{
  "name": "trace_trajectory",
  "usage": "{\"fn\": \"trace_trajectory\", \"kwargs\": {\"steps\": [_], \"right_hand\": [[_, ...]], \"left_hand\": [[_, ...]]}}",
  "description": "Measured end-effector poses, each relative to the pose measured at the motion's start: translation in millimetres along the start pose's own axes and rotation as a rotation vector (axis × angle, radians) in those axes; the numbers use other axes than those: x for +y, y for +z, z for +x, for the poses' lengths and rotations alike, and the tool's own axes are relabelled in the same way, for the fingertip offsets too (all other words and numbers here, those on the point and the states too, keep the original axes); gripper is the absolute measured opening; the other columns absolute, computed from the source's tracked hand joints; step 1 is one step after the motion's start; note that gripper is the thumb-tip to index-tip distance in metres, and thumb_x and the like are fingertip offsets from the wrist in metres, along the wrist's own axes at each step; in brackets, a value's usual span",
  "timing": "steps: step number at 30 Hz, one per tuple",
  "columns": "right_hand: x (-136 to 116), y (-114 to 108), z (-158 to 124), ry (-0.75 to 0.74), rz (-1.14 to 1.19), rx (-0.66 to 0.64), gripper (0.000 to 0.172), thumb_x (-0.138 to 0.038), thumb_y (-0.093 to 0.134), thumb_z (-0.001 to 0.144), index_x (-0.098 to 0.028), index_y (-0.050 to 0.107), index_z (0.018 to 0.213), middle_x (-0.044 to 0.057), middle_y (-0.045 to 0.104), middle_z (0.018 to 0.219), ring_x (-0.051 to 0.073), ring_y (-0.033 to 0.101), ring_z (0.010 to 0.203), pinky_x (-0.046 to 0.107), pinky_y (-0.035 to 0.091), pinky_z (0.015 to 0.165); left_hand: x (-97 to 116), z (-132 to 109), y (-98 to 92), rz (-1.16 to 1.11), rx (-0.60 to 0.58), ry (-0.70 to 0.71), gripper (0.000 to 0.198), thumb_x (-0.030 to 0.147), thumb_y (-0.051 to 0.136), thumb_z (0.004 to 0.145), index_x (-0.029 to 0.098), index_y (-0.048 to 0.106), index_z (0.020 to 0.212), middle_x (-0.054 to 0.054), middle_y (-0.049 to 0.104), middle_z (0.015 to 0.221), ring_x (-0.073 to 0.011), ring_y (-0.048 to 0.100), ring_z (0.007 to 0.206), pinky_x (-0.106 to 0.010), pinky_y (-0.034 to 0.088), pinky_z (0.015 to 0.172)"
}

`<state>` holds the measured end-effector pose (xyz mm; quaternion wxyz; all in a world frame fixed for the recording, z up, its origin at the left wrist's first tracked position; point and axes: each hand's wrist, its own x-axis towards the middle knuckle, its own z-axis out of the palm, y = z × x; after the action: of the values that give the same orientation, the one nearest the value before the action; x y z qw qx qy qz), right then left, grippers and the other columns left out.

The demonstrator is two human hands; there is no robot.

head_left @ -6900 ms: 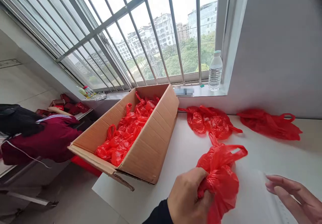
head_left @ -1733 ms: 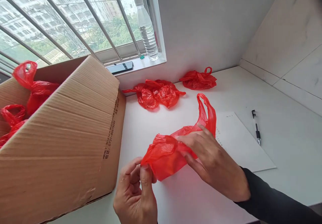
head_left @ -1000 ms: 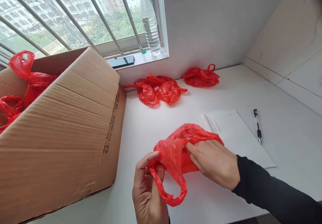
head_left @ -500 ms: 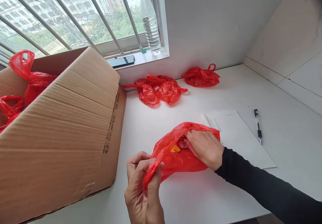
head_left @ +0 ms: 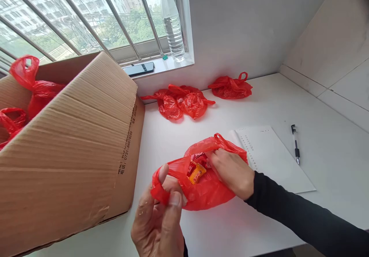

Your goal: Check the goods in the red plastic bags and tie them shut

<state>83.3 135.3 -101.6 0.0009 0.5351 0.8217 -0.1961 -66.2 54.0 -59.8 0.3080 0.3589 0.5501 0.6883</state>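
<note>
1. Here's the open red bag (head_left: 209,195), resting on the white table (head_left: 225,234) to the right of the cardboard box (head_left: 72,157) and apart from it, mouth gaping upward.
2. Look inside: a yellow-wrapped piece (head_left: 197,174) shows at the mouth, red-wrapped pieces tucked close against it, all right of the box.
3. Left hand (head_left: 158,222), just right of the box's near end: fingers curled, palm partly open, the bag's handle looped over a raised finger with the thumb close against the strip. That hand has the bag.
4. Right hand (head_left: 230,170), farther right from the box: it's dipping into the bag's mouth, fingers together and pointing down, tips lost among the wrappers. Pinching or merely touching? Can't tell. A black sleeve (head_left: 305,211) trails behind it.
5. Right of the box's far end, two bunched red bags (head_left: 193,105) huddle by the wall, and another red bag (head_left: 230,88) sits beyond them.
6. Well right of the box lies a white paper pad (head_left: 273,157), and farther out still, a pen (head_left: 295,145).
7. Behind the box's far right corner, on the sill, a phone (head_left: 138,69) lies flat, with a water bottle (head_left: 173,30) upright to its right.
8. And inside the box itself, more red bags (head_left: 44,95), one handle poking up.
</note>
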Motion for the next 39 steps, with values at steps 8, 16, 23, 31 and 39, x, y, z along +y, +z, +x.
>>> {"fn": "trace_trajectory", "kwargs": {"steps": [8, 16, 23, 31, 39], "right_hand": [[-1, 4, -9, 0.016, 0.011, 0.004, 0.021, -0.009, 0.049, 0.093, -0.016, 0.06, 0.11, 0.012, 0.068, 0.104, 0.027, 0.065, 0.094, 0.036, 0.053, 0.071], [-1, 2, -13, -0.007, -0.052, -0.015, 0.044, -0.011, 0.054, 0.091, -0.014, 0.053, 0.135, 0.017, 0.063, 0.12, 0.033, 0.059, 0.107, 0.041, 0.055, 0.078], [0, 4, -7, -0.047, -0.089, -0.099, 0.031, -0.009, 0.048, 0.092, -0.013, 0.062, 0.119, 0.017, 0.067, 0.107, 0.032, 0.066, 0.09, 0.039, 0.052, 0.066], [5, 11, -3, -0.072, -0.105, -0.079, 0.028, -0.015, 0.053, 0.093, -0.013, 0.058, 0.12, 0.017, 0.066, 0.11, 0.031, 0.064, 0.097, 0.035, 0.046, 0.071], [6, -5, 3, -0.032, -0.119, -0.106, 0.017, -0.011, 0.05, 0.091, -0.014, 0.061, 0.103, 0.009, 0.07, 0.079, 0.024, 0.066, 0.068, 0.03, 0.033, 0.053]], "left_hand": [[-5, -8, -3.2, 0.048, 0.064, 0.12, 0.03, 0.024, 0.082, 0.074, 0.032, 0.08, 0.102, 0.002, 0.074, 0.071, -0.0101, 0.063, 0.065, -0.02, 0.058, 0.067], [-6, -15, -0.2, 0.068, 0.046, -0.01, 0.044, 0.026, 0.08, 0.077, 0.033, 0.073, 0.121, -0.002, 0.074, 0.083, -0.0166, 0.069, 0.086, -0.025, 0.061, 0.075], [-8, -18, -1.3, 0.137, 0.056, 0.108, 0.045, 0.021, 0.08, 0.077, 0.033, 0.073, 0.119, 0.001, 0.074, 0.085, -0.0122, 0.07, 0.082, -0.022, 0.06, 0.079], [-9, -15, -4.4, 0.168, -0.01, 0.066, 0.045, 0.023, 0.079, 0.079, 0.034, 0.071, 0.122, 0.001, 0.075, 0.084, -0.0122, 0.07, 0.077, -0.022, 0.061, 0.074], [-4, -11, -0.6, 0.147, 0.024, 0.072, 0.041, 0.023, 0.079, 0.079, 0.034, 0.074, 0.118, 0.001, 0.074, 0.078, -0.0138, 0.072, 0.079, -0.019, 0.062, 0.07]]}}
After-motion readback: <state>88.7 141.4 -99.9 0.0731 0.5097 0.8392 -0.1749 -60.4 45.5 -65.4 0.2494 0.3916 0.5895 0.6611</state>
